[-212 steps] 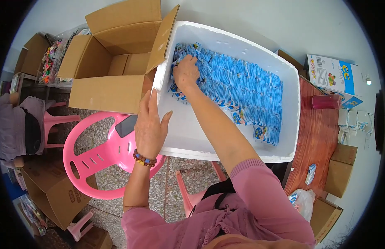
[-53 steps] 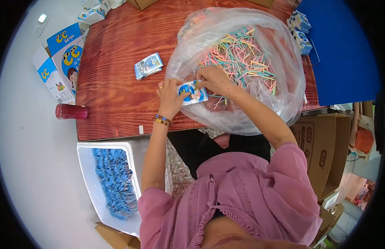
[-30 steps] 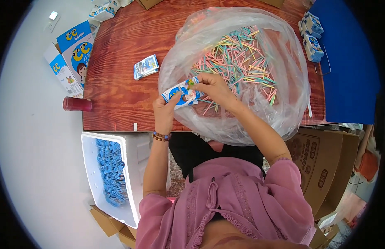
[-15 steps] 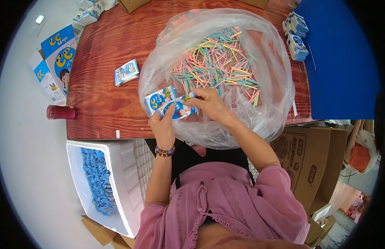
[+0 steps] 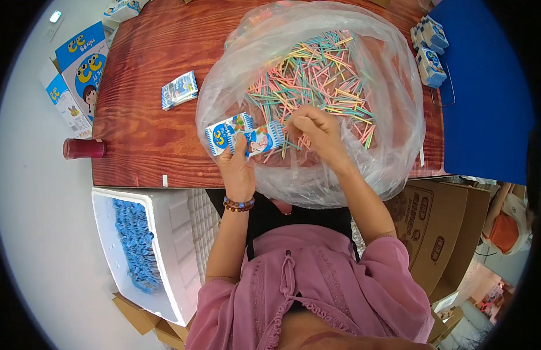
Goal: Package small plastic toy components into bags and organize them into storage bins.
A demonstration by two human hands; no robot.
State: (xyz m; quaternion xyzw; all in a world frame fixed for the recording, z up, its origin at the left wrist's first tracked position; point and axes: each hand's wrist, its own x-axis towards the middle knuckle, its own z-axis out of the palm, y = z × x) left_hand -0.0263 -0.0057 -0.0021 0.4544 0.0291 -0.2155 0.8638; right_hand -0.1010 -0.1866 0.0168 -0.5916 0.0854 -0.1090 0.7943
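Observation:
My left hand [image 5: 238, 172] is closed on small blue-and-white packets, fanned so that a front packet [image 5: 263, 140] overlaps a rear packet [image 5: 222, 133]. To the right of them, my right hand [image 5: 320, 135] hovers over thin pastel sticks [image 5: 317, 79] with its fingers curled together. Whatever those fingers may hold is hidden. The pink, yellow and green-blue sticks lie in a heap inside a big clear plastic bag [image 5: 398, 76], its mouth spread wide. Left of the bag, a small pile of similar packets [image 5: 179, 90] rests on the table.
The reddish wooden table [image 5: 142, 52] carries a dark red cylindrical container [image 5: 85, 148] at its left edge. Packet stacks [image 5: 431, 67] stand at the back right by a blue panel [image 5: 486, 99]. Below are a white foam box [image 5: 172, 233] of blue items and a brown carton [image 5: 419, 233].
My right hand has left the front packet's end and moved right, over the sticks. My left hand still holds the packets, and the front one now shows more fully. The view has shifted slightly.

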